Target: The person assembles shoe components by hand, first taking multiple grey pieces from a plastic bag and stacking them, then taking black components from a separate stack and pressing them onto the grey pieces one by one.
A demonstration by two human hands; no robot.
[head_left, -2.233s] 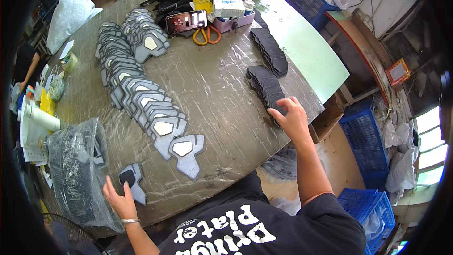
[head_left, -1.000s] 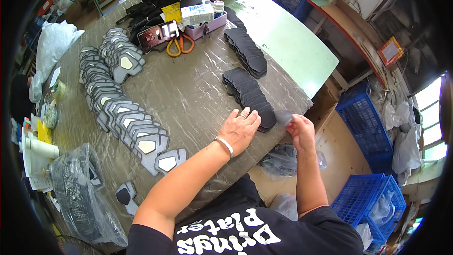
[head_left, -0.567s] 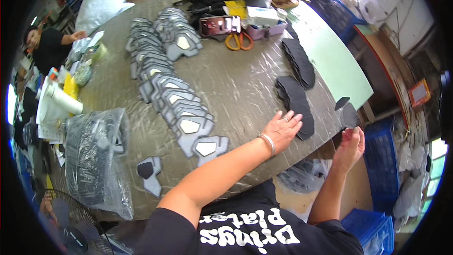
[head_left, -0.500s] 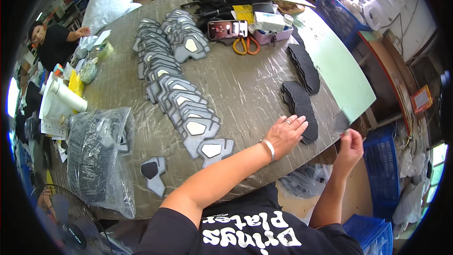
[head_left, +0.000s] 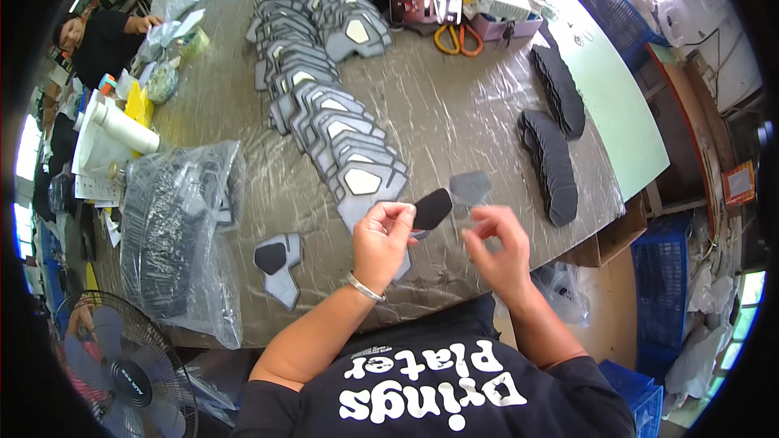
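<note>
Small black oval patch [head_left: 432, 208] held up over the near edge of the table [head_left: 454, 113], pinched at its left end by the fingertips of the left hand [head_left: 381, 242]. Patch tilted, lower end toward the thumb. Left wrist carries a thin bracelet. Right hand [head_left: 497, 245] just beside the patch, fingers curled and partly closed, thumb and forefinger close together; whether they grip anything, cannot tell. A translucent grey film piece [head_left: 471, 187] sits just above the right hand, apparently between its fingertips and the table.

Directly behind the left hand: the near end of a long overlapping row of grey shaped pieces [head_left: 324, 97] with pale centres, running away up the table. To the left of the hand, one separate grey piece [head_left: 280, 268] with a black patch already on it lies flat. Further left, a clear plastic bag [head_left: 174, 235] of dark parts. To the right, two fanned stacks of black patches [head_left: 552, 154]. Far edge: orange-handled scissors [head_left: 451, 39], small boxes. Floor fan [head_left: 122, 365] at lower left. Another person [head_left: 97, 36] sits at the far left corner
</note>
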